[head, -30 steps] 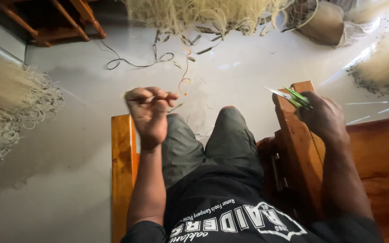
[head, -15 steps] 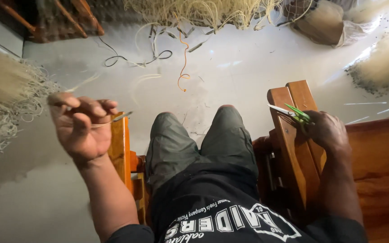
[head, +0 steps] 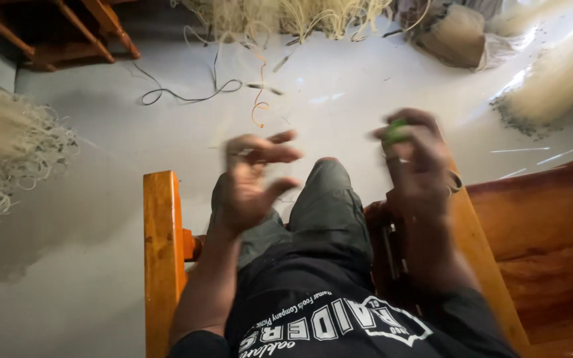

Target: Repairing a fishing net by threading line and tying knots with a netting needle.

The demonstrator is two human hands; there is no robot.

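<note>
I sit on a wooden chair and look down at my lap. My left hand (head: 254, 180) hovers blurred above my left knee, fingers spread, nothing visible in it. My right hand (head: 419, 162) is raised over the right wooden armrest (head: 482, 258) and is closed around a green-handled tool (head: 394, 131), of which only the green part shows. Both hands are motion-blurred.
Left wooden armrest (head: 162, 252) stands beside my leg. Heaps of pale fibre strands lie at the left (head: 8, 152), the top (head: 286, 16) and the right (head: 555, 83) of the grey floor. A dark cord (head: 187, 96) curls on the floor. Wooden furniture legs (head: 67, 30) stand top left.
My left hand swung from the far left back toward the middle and opened; the thin strand it pinched is gone from view. My right hand lifted off the armrest with the green tool.
</note>
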